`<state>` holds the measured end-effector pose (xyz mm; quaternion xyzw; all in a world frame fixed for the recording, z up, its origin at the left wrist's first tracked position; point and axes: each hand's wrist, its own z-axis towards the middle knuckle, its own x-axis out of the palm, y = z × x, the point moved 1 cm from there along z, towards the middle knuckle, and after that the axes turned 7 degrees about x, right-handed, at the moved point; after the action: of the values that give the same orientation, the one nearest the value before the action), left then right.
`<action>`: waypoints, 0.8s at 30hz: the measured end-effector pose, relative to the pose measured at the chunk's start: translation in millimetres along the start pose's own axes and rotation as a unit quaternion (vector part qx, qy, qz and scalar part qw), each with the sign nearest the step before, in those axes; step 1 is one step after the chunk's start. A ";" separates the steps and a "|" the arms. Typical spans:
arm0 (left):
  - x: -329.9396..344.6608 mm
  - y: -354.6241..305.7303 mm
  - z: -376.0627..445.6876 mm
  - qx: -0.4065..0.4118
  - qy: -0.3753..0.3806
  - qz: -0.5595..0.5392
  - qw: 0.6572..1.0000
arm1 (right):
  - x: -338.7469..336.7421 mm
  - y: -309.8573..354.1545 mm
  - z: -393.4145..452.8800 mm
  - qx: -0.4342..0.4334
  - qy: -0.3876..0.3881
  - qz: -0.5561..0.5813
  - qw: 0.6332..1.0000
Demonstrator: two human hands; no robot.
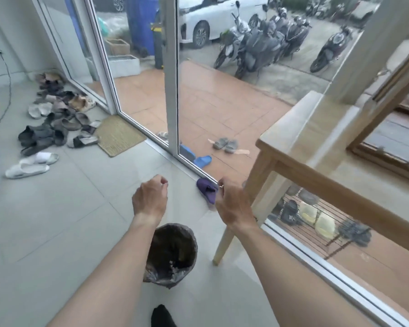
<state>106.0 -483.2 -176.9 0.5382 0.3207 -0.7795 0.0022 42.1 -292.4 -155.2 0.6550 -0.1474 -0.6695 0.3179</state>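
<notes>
Both my bare forearms reach forward over the grey tiled floor. My left hand [151,199] hovers above the floor with its fingers curled in and nothing visible in it. My right hand [233,204] shows only its back, fingers curled downward, with a small shiny glint at the fingertips; whether it holds anything is hidden. Just past its fingertips a purple slipper [207,188] lies on the floor against the sliding door track [187,171]. Below my arms stands a small round bin [172,256] lined with a dark bag, with some scraps inside.
A wooden table [300,147] stands right, its leg [224,239] beside my right wrist. Glass sliding doors [170,79] are ahead, a doormat [117,135] and piled shoes [54,119] left. Blue slippers [202,160] and scooters [257,46] are outside. My dark sock [162,316] shows below.
</notes>
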 end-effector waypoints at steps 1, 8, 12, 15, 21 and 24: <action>-6.0 -15.4 2.8 0.014 -0.011 -0.007 1.000 | -19.3 2.7 0.6 -0.012 -0.015 0.007 1.000; -28.9 -144.6 10.2 0.087 -0.048 -0.081 0.992 | -148.9 -4.6 -5.6 -0.053 -0.156 0.042 0.985; -30.5 -219.8 5.8 0.132 -0.037 -0.134 0.981 | -210.4 -32.4 -7.5 -0.038 -0.229 0.032 0.972; -25.5 -270.9 -3.5 0.164 -0.026 -0.165 0.972 | -246.4 -67.3 -6.9 0.015 -0.282 0.009 0.959; -0.3 -355.2 -28.8 0.230 0.007 -0.196 0.953 | -289.5 -138.8 -7.2 0.132 -0.344 -0.026 0.929; 18.5 -384.0 -39.8 0.240 0.030 -0.222 0.945 | -292.3 -154.2 -5.4 0.133 -0.355 -0.032 0.925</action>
<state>-2.3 -151.9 -10.0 0.4614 0.2350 -0.7975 -0.3097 -6.1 6.0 -21.4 0.4155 -0.3167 -0.8422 0.1334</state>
